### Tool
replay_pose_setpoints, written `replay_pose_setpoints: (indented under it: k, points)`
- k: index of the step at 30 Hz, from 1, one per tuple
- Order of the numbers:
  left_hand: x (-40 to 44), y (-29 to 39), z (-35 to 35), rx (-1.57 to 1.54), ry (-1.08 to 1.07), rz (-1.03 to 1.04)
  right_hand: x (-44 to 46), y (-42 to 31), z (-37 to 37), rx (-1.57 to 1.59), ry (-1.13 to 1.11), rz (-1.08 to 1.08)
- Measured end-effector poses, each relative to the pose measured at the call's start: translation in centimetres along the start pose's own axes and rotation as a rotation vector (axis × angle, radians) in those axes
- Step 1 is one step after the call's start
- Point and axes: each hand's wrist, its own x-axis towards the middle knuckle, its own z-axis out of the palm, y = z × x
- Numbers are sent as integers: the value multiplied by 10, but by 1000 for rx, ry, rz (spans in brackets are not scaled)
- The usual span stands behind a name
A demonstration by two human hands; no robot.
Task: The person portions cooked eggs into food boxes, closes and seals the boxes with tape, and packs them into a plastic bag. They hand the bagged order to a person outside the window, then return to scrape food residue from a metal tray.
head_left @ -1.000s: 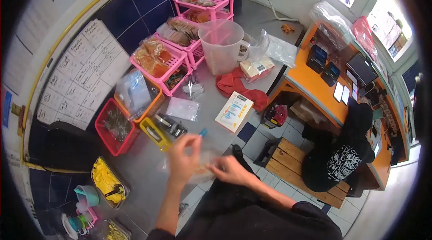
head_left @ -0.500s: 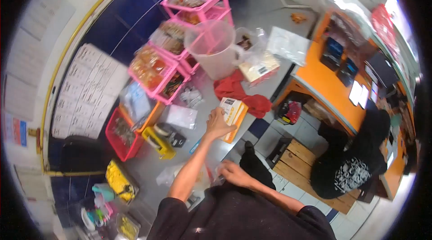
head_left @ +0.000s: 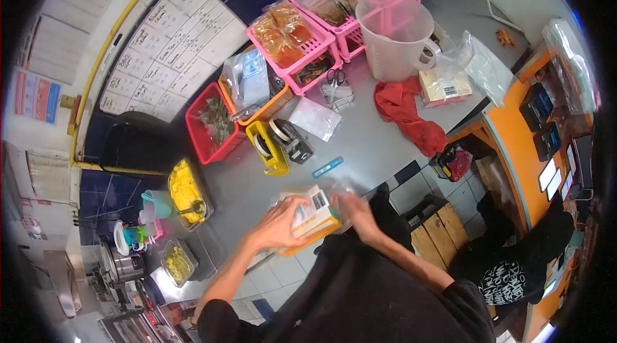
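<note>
An orange-and-white cardboard box (head_left: 313, 217) is tilted close to my body at the table's front edge. My left hand (head_left: 281, 222) grips its left side, with fingers over the top. At the box's right end is my right hand (head_left: 360, 216), smeared by motion, with its fingers closed on a clear plastic bag (head_left: 348, 196). Part of that plastic lies behind the box. Just beyond the box, a blue pen-like item (head_left: 328, 167) rests on the table. A yellow tape dispenser (head_left: 268, 150) and a black tape dispenser (head_left: 292, 142) stand farther left.
Pink baskets (head_left: 302, 63) of packets and a plastic jug (head_left: 393, 37) stand at the back. A red cloth (head_left: 409, 115) lies at the right edge. Red (head_left: 212, 126) and orange bins (head_left: 260, 108) and a yellow-filled tray (head_left: 188, 192) are left. A person in black (head_left: 514, 266) is at right.
My left hand has brought the box from beside the red cloth back toward my body. My right hand has come up beside it with the plastic. The view has shifted.
</note>
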Motion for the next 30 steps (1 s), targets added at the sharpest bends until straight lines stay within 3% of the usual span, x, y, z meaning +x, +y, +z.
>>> replay_pose_setpoints:
  k: [1,3,5,7,9,10,11,13,15,17,18,19,20,21,23,25,27,29,30]
  points:
    - [-13,0,-1,28,-38,-46,-3,2,17,-235,-67,-36]
    - [-39,6,-10,46,-59,-94,0,8,30,-333,-108,-30]
    - [-60,11,-27,-101,-77,-26,15,24,30,-212,38,-146]
    - [-73,12,-31,-207,-71,27,26,11,29,-159,60,-104]
    - [-75,20,-26,-451,-19,125,18,-21,42,-126,-51,41]
    - [-69,23,-22,-484,32,183,7,-39,57,-11,-104,-104]
    - [-63,23,-13,-497,41,186,-11,-73,67,229,-86,21]
    - [-41,11,6,-617,210,272,-7,-76,51,127,62,-143]
    - [-13,-22,21,-634,175,287,-9,-67,34,74,45,-178]
    - [7,-55,27,-192,18,304,-17,-65,34,-405,162,-118]
    - [-2,-63,25,-197,31,318,-24,-69,51,-537,172,-195]
    - [-14,-74,24,-58,17,189,-21,-56,56,-698,145,-394]
    - [-19,-79,20,86,-2,59,-26,-53,67,-734,98,-413]
    - [-25,-68,7,95,-5,68,-30,-48,79,-761,54,-425]
    - [-50,-41,-15,164,-191,-138,-29,-34,93,-777,90,-498]
    - [-68,-35,-27,145,-179,-63,-25,-31,88,-801,130,-571]
    - [-83,-37,-43,-263,-4,138,-19,-44,61,-355,277,-302]
    - [-90,-25,-49,-312,52,160,-24,-60,50,65,161,-179]
    - [-88,-15,-48,-457,190,174,-26,-57,49,102,116,-150]
